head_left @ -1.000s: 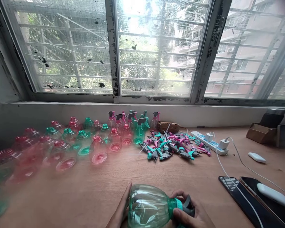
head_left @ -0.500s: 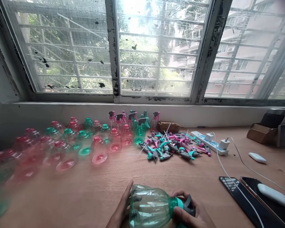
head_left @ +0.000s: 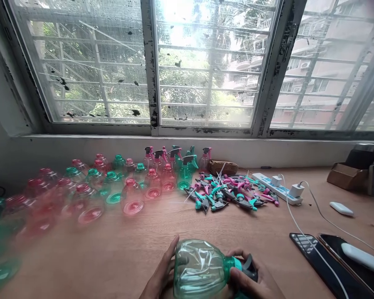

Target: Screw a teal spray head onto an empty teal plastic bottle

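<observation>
- Bottle (head_left: 201,268): nearer than the nozzle pile (head_left: 230,193).
- Left hand (head_left: 160,276) cups its base; right hand (head_left: 262,284) pinches its collar (head_left: 237,263).
- Tilting the collar could cross-thread it; a slack grip could drop everything.

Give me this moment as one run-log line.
left hand: at base of green bottle | right hand: gripping neck end, spray head | bottle: held sideways | loose spray heads: piled beyond hands
</observation>
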Demonstrator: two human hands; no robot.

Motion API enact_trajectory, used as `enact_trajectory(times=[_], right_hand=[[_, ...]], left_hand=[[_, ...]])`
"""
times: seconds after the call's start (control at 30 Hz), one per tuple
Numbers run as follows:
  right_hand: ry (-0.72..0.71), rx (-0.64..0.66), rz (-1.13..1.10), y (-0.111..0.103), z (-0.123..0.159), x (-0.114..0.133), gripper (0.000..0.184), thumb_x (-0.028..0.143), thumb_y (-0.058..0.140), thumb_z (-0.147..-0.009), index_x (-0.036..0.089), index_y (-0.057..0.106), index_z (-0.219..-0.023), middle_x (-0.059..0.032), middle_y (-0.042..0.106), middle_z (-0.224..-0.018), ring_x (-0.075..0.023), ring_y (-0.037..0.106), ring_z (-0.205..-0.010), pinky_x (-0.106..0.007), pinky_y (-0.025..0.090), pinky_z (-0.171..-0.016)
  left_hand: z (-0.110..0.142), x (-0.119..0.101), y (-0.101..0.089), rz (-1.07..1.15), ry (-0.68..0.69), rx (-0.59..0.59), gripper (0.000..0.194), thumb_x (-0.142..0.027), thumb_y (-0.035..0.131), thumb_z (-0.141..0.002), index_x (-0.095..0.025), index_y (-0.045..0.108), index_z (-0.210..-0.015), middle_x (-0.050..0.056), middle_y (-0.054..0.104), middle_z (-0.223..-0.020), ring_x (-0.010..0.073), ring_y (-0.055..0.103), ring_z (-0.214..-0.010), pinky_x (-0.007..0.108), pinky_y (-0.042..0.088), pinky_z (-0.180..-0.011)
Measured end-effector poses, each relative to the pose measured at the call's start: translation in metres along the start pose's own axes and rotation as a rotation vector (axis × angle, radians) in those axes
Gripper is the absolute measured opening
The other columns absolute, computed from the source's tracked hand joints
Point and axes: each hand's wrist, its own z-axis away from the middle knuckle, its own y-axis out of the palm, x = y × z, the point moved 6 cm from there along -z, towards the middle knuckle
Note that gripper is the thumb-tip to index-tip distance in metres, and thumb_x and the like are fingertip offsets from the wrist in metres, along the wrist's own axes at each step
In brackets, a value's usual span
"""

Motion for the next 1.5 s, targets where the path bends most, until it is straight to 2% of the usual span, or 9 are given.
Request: enact_trajectory(times=[0.17,0.27,0.53,0.7,0.83,1.07,1.27,1.37,1.5], right_hand=[[0.005,0.012,0.019,-0.001,0.000,-0.001,0.049,0.050,0.094,-0.063,0.018,0.070,-0.091,0.0008,0.074,-0.071,-0.0132,0.066,-0.055,-0.022,0.048,-0.053],[0.014,0.033,0.009,0.003,0.003,0.001,0.049,0.048,0.095,-0.063,0.019,0.069,-0.093,0.0013,0.075,-0.072,-0.0139,0.068,-0.056,-0.022,0.049,-0.053],[0.063,0.029,-0.013,0.004,0.004,0.003,0.050,0.054,0.087,-0.072,0.019,0.062,-0.098,-0.0003,0.075,-0.059,-0.0163,0.068,-0.055,-0.025,0.050,-0.056],[0.012,0.081,-0.025,0.009,0.005,0.005,0.046,0.046,0.093,-0.067,0.020,0.067,-0.093,0.0026,0.073,-0.074,-0.0135,0.067,-0.058,-0.022,0.048,-0.055],[0.014,0.080,0.010,0.010,0.006,0.005,0.045,0.048,0.091,-0.070,0.020,0.066,-0.094,0.0025,0.074,-0.072,-0.0139,0.068,-0.058,-0.023,0.048,-0.056],[0.040,0.034,0.053,0.007,0.008,0.007,0.049,0.054,0.086,-0.073,0.019,0.063,-0.098,0.0004,0.075,-0.060,-0.0158,0.068,-0.057,-0.025,0.050,-0.059],[0.021,0.039,0.039,0.004,0.005,0.002,0.049,0.051,0.091,-0.067,0.021,0.065,-0.096,0.0003,0.076,-0.076,-0.0140,0.067,-0.053,-0.024,0.048,-0.054],[0.016,0.027,0.051,0.002,0.004,0.000,0.049,0.051,0.092,-0.065,0.020,0.067,-0.094,0.0008,0.074,-0.075,-0.0134,0.066,-0.055,-0.022,0.046,-0.053],[0.033,0.056,-0.007,0.003,0.003,-0.001,0.047,0.050,0.091,-0.069,0.020,0.066,-0.096,0.0012,0.074,-0.073,-0.0126,0.067,-0.053,-0.022,0.048,-0.053]], left_hand=[[0.004,0.008,-0.002,0.064,-0.079,0.002,0.116,-0.062,0.082,-0.071,-0.028,0.018,-0.162,0.012,0.044,-0.160,0.0351,0.048,-0.142,0.039,0.037,-0.120],[0.006,0.000,0.002,0.084,-0.088,0.015,0.110,-0.061,0.078,-0.077,-0.024,0.017,-0.162,0.014,0.046,-0.159,0.0342,0.047,-0.144,0.040,0.033,-0.122],[0.006,-0.015,0.006,-0.042,0.012,0.036,0.099,-0.053,0.078,-0.081,-0.040,0.019,-0.159,0.007,0.053,-0.154,0.0341,0.047,-0.145,0.042,0.036,-0.121],[0.008,-0.021,0.003,0.093,-0.060,-0.020,0.106,-0.054,0.083,-0.075,-0.028,0.025,-0.159,0.012,0.033,-0.168,0.0341,0.035,-0.153,0.043,0.033,-0.124],[0.005,-0.026,0.007,0.154,-0.136,0.001,0.092,-0.043,0.086,-0.075,-0.022,0.038,-0.151,0.016,0.046,-0.160,0.0322,0.045,-0.147,0.042,0.037,-0.122],[0.005,-0.020,0.008,0.062,-0.016,0.032,0.092,-0.038,0.080,-0.084,-0.038,0.025,-0.157,0.008,0.052,-0.155,0.0296,0.048,-0.144,0.037,0.039,-0.118],[0.009,-0.009,0.007,0.205,-0.048,0.068,0.109,-0.045,0.084,-0.078,-0.029,0.015,-0.162,0.010,0.023,-0.172,0.0336,0.025,-0.157,0.045,0.025,-0.127],[0.008,-0.011,0.009,0.216,-0.058,0.101,0.112,-0.048,0.083,-0.077,-0.023,0.014,-0.162,0.014,0.031,-0.168,0.0352,0.029,-0.155,0.049,0.026,-0.127],[0.005,-0.015,0.009,0.066,-0.031,0.050,0.102,-0.045,0.080,-0.082,-0.035,0.016,-0.161,0.007,0.038,-0.166,0.0332,0.038,-0.151,0.044,0.024,-0.127]])
